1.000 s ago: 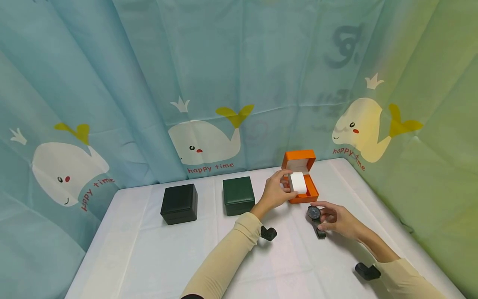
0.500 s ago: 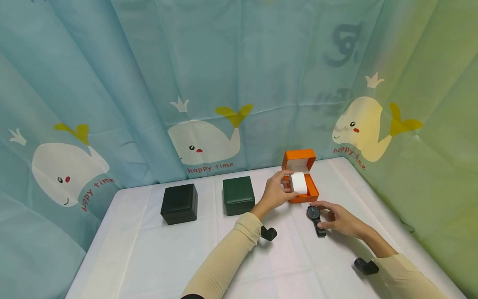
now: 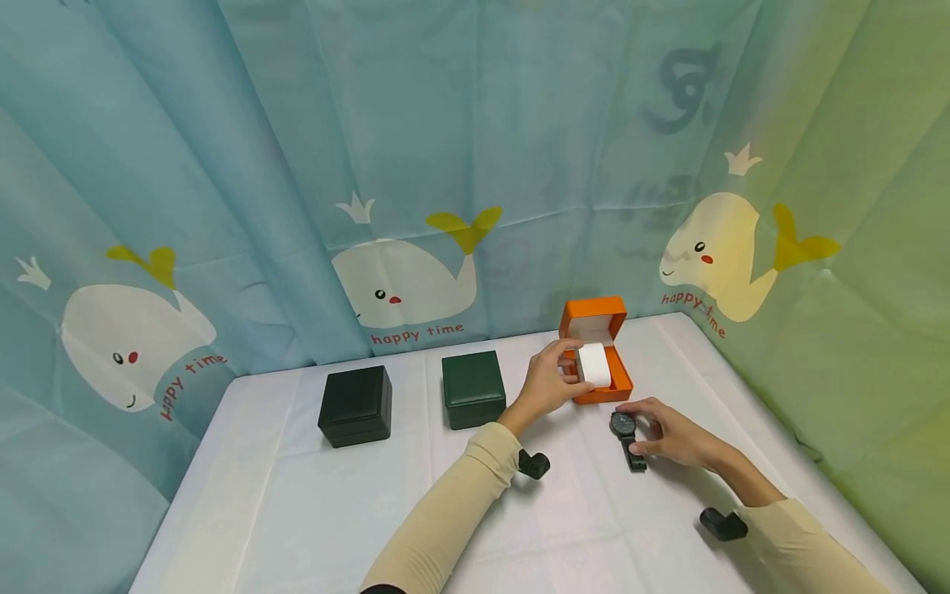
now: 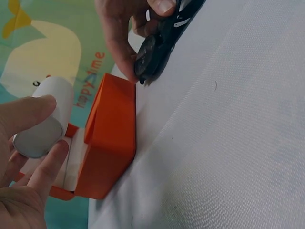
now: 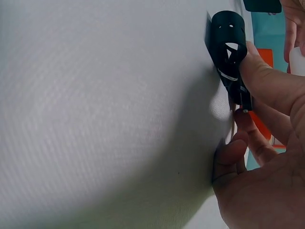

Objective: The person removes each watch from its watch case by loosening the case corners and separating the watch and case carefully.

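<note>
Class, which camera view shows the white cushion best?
The left wrist view: the white cushion is largest there, with its side and one end visible. The head view shows it small, in the left hand; the right wrist view shows only part, cut off at the right edge.

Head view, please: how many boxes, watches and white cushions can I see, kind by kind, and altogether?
Boxes: 3 (black box, green box, open orange box)
Watches: 1 (dark watch)
Cushions: 1 (white cushion)
Total: 5
</note>
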`<state>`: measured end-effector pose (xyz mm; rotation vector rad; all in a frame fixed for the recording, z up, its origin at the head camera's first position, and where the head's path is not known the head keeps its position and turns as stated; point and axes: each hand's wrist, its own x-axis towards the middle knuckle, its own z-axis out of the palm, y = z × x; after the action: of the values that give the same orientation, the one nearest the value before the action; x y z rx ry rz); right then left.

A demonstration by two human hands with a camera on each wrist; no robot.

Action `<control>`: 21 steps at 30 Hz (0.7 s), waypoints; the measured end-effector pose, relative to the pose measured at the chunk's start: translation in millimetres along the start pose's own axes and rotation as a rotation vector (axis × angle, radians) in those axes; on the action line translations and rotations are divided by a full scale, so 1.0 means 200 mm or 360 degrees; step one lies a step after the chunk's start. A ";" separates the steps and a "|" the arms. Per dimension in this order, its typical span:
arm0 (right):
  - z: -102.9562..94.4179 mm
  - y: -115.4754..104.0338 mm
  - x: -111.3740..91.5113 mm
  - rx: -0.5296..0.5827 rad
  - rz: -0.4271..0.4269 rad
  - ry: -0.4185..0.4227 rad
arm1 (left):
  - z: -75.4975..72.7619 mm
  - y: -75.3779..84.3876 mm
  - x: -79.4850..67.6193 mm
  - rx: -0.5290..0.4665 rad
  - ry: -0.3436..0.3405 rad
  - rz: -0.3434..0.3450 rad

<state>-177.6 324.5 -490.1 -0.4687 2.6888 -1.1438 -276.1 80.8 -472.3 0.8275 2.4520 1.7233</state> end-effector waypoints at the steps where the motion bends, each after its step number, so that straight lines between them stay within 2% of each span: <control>1: 0.00 0.00 0.00 0.0002 0.0002 0.0000 | 0.00 0.00 0.00 0.0003 -0.0002 0.0006; 6: -0.01 -0.01 0.00 0.0027 0.0033 -0.0037 | 0.00 0.01 0.01 0.0063 -0.0030 0.0016; 11: -0.01 -0.02 0.00 0.0059 0.0069 -0.0084 | -0.02 0.02 0.01 0.0215 -0.0072 0.0039; 17: -0.04 -0.01 0.00 0.0056 0.0010 -0.0101 | -0.02 0.03 0.02 0.0404 -0.0103 0.0093; 21: -0.06 0.00 0.00 0.0127 -0.0038 -0.0103 | -0.02 0.05 0.03 0.0524 -0.0128 0.0135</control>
<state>-180.6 333.5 -481.5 -0.5168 2.5789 -1.2155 -278.7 82.0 -460.8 1.0187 2.7215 1.2937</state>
